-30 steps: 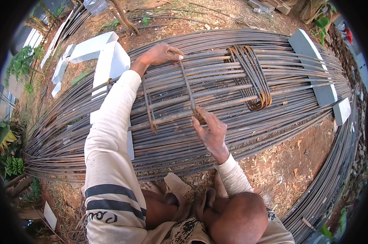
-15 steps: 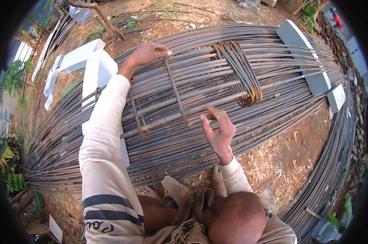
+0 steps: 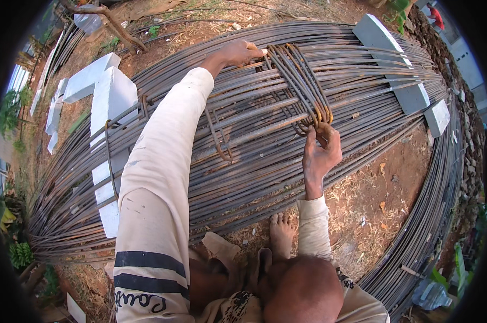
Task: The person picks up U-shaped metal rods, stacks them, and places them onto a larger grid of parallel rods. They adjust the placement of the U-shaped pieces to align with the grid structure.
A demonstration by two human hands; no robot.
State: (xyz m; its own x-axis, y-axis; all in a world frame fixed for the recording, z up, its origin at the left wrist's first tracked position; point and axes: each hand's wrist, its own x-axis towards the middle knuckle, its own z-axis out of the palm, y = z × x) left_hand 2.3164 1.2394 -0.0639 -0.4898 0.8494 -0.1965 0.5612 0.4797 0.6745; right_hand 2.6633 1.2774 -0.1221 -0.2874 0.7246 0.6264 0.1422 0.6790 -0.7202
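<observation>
A bunch of rectangular bent-steel rebar stirrups [image 3: 303,89] hangs around several long rebar rods [image 3: 249,97], their corners rusty orange. My left hand [image 3: 239,55] reaches across to the bunch's far upper corner, thumb and fingers closed on a stirrup there. At the near lower corner my right hand [image 3: 323,153] pinches the stirrups between thumb and fingers; exactly how many it grips is hidden. Left of the bunch, a separate stirrup [image 3: 215,134] sits around the rods, partly covered by my left sleeve. Farther left, another stirrup [image 3: 110,156] stands over the rods.
Beneath lies a wide pile of long rebar [image 3: 243,183]. Pale blocks prop the rods at left [image 3: 114,91] and right [image 3: 383,54]. More rebar [image 3: 415,237] curves along the right side. My bare foot [image 3: 282,231] rests on the dirt. A branch [image 3: 111,24] stands at the back left.
Both hands have moved right to the stirrup bunch. The single stirrup my left hand held is no longer at its earlier place. My right hand has gone from open to pinching.
</observation>
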